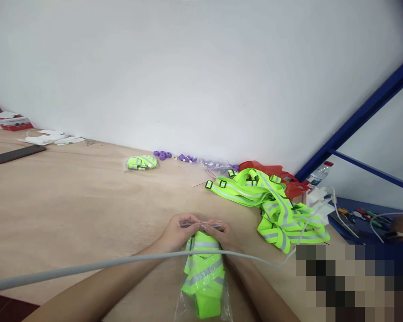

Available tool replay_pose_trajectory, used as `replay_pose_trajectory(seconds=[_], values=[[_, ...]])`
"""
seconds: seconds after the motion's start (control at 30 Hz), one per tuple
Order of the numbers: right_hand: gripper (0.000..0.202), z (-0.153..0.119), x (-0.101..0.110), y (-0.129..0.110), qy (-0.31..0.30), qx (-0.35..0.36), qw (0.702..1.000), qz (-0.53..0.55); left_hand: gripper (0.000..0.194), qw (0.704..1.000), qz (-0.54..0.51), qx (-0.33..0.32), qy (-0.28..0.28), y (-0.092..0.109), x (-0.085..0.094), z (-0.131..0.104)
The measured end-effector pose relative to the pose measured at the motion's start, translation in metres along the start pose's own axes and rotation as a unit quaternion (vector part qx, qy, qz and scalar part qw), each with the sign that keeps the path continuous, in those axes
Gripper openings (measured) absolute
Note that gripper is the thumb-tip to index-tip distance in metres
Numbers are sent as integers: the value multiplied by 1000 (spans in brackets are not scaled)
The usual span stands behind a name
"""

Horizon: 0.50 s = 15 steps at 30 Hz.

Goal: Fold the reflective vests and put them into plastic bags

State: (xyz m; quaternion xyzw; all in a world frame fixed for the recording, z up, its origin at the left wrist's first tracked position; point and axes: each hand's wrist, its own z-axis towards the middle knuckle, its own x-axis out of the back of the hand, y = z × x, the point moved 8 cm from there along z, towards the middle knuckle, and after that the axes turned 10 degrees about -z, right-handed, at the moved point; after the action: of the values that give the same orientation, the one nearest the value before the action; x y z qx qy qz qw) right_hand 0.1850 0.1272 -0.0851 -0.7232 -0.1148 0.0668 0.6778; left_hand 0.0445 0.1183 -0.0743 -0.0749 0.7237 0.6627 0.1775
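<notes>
A clear plastic bag [204,273] holds a folded neon-yellow strap with silver stripes, low in the middle of the view. My left hand [181,229] pinches the bag's top edge from the left, thumb pointing inward. From the right, my right hand [220,231] grips the same edge, its thumb close to the left one. The bag hangs toward me below both hands. A loose pile of neon straps [272,201] with black buckles lies to the right. Farther back, a small bagged strap [141,163] rests on the light cloth surface [87,192].
A grey cable [134,258] crosses over my forearms. Purple rings [162,155] lie by the wall, with a red bag [262,169] and a bottle [320,173] farther right. At left are a dark flat object [16,154], papers and a red-white box [10,121].
</notes>
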Motion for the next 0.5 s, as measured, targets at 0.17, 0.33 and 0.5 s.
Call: replay_pose_trajectory(seconds=[0.17,0.33,0.5], values=[[43,-1,-3,4,15,-34,999,25,37,1000,6,5,-1,0,0,-2],[46,0,5,-5,44,-13,999,-20,40,1000,-5,9,-18,-2,0,2],[44,0,14,-9,65,-20,998,-7,45,999,-47,2,-22,-6,5,6]])
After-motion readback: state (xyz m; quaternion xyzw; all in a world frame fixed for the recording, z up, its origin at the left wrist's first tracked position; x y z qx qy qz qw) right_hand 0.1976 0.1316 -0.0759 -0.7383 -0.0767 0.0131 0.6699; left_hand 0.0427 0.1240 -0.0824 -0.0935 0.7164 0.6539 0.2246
